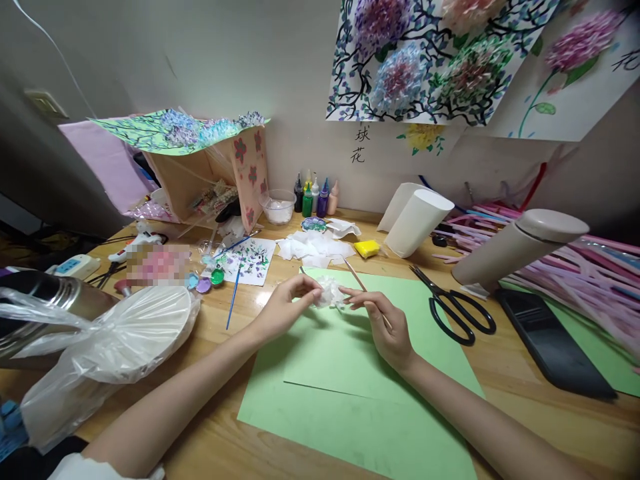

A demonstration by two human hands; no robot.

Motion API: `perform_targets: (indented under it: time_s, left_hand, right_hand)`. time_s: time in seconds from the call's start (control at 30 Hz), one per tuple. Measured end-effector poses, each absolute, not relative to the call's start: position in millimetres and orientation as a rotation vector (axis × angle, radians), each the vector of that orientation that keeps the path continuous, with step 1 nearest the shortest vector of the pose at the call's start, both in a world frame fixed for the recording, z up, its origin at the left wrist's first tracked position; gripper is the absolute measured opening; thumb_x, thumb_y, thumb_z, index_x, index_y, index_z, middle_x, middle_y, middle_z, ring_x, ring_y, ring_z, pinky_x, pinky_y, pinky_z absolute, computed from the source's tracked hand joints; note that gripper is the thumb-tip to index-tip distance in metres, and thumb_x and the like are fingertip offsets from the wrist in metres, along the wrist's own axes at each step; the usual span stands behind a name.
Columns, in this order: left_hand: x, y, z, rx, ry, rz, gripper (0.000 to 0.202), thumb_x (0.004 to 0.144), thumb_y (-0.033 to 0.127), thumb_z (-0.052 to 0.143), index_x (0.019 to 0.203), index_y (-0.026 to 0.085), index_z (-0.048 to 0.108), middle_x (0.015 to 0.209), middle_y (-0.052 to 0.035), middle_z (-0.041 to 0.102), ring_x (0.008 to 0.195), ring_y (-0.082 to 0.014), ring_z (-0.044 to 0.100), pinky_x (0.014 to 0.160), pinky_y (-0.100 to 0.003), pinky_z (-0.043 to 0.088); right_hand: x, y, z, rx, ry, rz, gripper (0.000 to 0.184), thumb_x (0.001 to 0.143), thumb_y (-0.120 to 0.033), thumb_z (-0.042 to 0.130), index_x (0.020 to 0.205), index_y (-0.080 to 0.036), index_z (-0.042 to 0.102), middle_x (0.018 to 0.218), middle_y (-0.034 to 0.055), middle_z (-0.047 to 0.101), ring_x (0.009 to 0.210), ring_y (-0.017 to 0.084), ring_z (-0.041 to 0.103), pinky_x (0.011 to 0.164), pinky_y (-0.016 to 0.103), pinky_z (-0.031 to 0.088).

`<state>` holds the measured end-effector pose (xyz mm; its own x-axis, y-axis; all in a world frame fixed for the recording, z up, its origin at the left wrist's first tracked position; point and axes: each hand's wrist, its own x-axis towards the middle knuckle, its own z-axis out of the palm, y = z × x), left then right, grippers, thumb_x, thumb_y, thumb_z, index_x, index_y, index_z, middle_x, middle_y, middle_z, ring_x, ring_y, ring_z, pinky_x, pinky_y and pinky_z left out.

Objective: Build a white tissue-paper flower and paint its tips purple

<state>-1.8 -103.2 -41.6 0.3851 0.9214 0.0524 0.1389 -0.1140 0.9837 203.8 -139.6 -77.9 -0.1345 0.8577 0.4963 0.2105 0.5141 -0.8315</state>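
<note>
On a smaller green sheet (pixel 320 367) lying over a larger green sheet (pixel 280 413), a ruffled white tissue-paper flower (pixel 331 292) sits between my two hands. My left hand (pixel 287 305) pinches its left edge between thumb and fingers. A thin light-brown stick (pixel 356 275), perhaps a brush or pencil, is held in my right hand (pixel 393 330); its lower end passes behind the fingers. Right fingertips reach the flower's right side. Just beyond the flower lie torn white tissue pieces (pixel 315 248).
Black-handled scissors (pixel 450 303) lie right of the sheets, near a thermos (pixel 517 247) and black tray (pixel 555 340). Behind are a paper roll (pixel 420 220), yellow packet (pixel 367 249) and several paint bottles (pixel 315 197). At left are a blue brush (pixel 234 297) and bagged bowl (pixel 145 327).
</note>
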Motion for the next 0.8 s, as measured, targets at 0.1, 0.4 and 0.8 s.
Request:
perform_targets:
  time_s: [0.1,0.4,0.8]
  left_hand:
    - [6,-113,-39,1.558,0.937,0.826,0.018,0.083,0.034,0.056,0.086,0.016,0.058,0.085,-0.0038,0.064,0.081,-0.0145,0.061,0.076,-0.028,0.048]
    - [1,-124,-42,1.760,1.033,0.704,0.016,0.080,0.030,0.060,0.088,0.018,0.065,0.083,-0.0037,0.068,0.078,-0.0151,0.062,0.073,-0.026,0.047]
    - [0,-128,-55,1.928,1.238,0.659,0.022,0.074,0.032,0.066,0.092,0.019,0.061,0.083,-0.0017,0.067,0.076,-0.0157,0.061,0.070,-0.027,0.045]
  right_hand:
    - [203,-139,-75,-0.961,-1.648,0.718,0.007,0.086,-0.026,0.057,0.085,-0.021,0.052,0.096,0.0080,0.068,0.092,0.020,0.066,0.078,0.035,0.053]
    - [200,-140,-72,-0.921,-1.798,0.674,0.016,0.081,-0.017,0.061,0.078,-0.021,0.046,0.077,0.0018,0.062,0.071,0.015,0.063,0.067,0.029,0.051]
    - [205,-141,-74,-0.950,-1.894,0.609,0.007,0.088,-0.018,0.045,0.083,-0.021,0.047,0.075,0.0015,0.056,0.069,0.014,0.054,0.064,0.027,0.044]
